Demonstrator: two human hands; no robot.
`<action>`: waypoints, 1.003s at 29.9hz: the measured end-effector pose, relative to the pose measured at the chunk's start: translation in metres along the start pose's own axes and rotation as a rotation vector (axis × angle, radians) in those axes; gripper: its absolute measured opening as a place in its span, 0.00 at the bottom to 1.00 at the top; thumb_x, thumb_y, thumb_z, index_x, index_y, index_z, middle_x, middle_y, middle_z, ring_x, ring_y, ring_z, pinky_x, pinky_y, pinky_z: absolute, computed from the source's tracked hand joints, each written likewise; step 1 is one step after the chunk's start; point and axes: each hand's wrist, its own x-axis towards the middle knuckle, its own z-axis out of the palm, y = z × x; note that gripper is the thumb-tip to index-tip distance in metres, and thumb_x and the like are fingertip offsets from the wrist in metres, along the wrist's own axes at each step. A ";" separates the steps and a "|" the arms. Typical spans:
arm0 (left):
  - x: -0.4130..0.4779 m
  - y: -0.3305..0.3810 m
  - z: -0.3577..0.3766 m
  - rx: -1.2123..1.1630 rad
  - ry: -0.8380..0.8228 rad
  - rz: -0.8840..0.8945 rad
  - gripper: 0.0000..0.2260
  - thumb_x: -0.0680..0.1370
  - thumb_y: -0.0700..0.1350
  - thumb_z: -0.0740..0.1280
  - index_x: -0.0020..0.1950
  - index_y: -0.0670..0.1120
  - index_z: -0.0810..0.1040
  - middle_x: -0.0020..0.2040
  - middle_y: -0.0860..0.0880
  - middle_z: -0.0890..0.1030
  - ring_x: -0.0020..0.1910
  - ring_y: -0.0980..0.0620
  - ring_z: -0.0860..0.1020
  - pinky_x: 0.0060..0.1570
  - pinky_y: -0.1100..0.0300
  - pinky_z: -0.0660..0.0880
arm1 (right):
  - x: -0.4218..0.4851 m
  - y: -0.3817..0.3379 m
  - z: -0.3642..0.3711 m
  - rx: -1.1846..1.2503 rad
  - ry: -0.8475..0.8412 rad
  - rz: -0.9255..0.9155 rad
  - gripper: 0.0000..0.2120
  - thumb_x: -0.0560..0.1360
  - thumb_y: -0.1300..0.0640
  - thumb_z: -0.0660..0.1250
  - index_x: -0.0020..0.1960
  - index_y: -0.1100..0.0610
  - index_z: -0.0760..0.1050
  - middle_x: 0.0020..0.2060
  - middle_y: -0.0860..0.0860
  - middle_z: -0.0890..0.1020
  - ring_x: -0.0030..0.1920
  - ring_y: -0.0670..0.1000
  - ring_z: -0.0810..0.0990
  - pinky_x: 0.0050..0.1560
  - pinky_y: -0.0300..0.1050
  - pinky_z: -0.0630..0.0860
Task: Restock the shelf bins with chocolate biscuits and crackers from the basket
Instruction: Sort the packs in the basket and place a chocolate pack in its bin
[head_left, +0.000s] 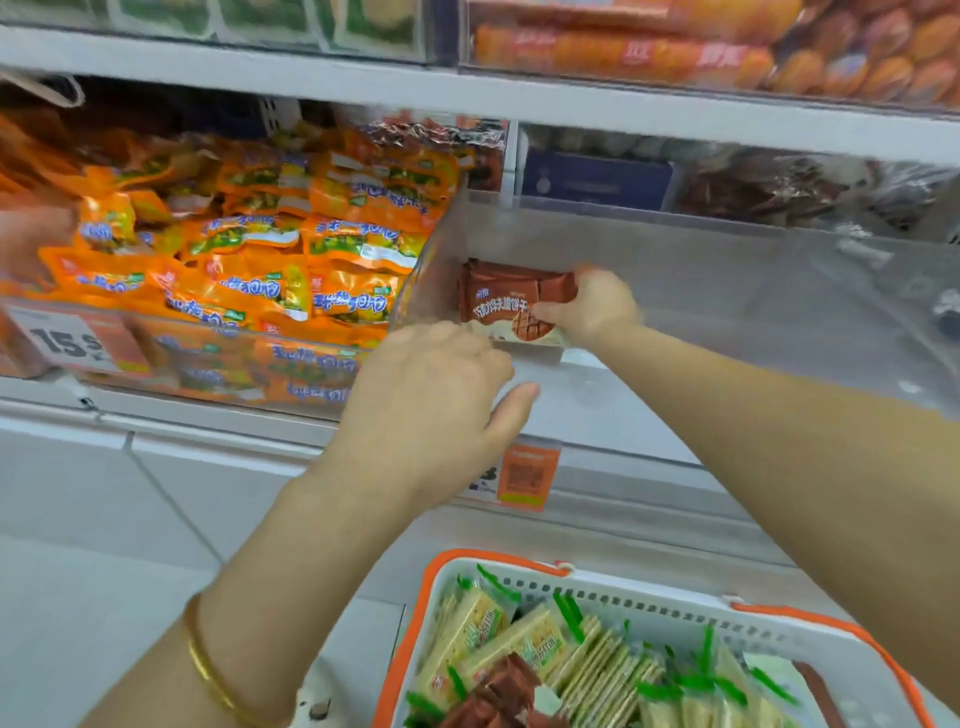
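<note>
2 hands (431, 395) (597, 306), 1 biscuit stack (504, 296)

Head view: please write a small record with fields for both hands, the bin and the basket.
right hand: holds chocolate biscuit packets inside the clear bin, near its left wall
left hand: at the bin's front edge, fingers curled; grip unclear
basket: below, holds crackers and brown packets
neighbour bin: orange snack packs

In the bin's (701, 270) left end stand biscuit packs (506, 299); snack bags (249, 260) lie left; basket (675, 597) below.
</note>
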 end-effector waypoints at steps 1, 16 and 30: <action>-0.001 -0.001 0.001 0.016 0.001 0.005 0.28 0.75 0.59 0.44 0.46 0.48 0.82 0.44 0.50 0.82 0.46 0.47 0.78 0.46 0.53 0.70 | 0.004 0.002 0.004 -0.047 0.019 0.004 0.21 0.72 0.46 0.71 0.60 0.55 0.73 0.55 0.52 0.80 0.55 0.56 0.79 0.54 0.48 0.74; -0.001 -0.004 0.008 0.026 0.046 0.015 0.23 0.77 0.56 0.50 0.44 0.47 0.82 0.40 0.49 0.83 0.43 0.46 0.79 0.45 0.53 0.72 | 0.025 0.009 0.028 0.116 0.091 0.186 0.33 0.65 0.51 0.78 0.63 0.60 0.67 0.58 0.56 0.78 0.58 0.58 0.78 0.59 0.53 0.76; -0.064 0.051 0.016 -0.223 0.404 0.177 0.09 0.75 0.41 0.62 0.48 0.42 0.81 0.45 0.48 0.82 0.45 0.44 0.76 0.42 0.51 0.70 | -0.180 -0.013 -0.106 0.575 0.021 -0.160 0.13 0.72 0.68 0.69 0.45 0.56 0.66 0.32 0.51 0.73 0.28 0.49 0.79 0.24 0.43 0.76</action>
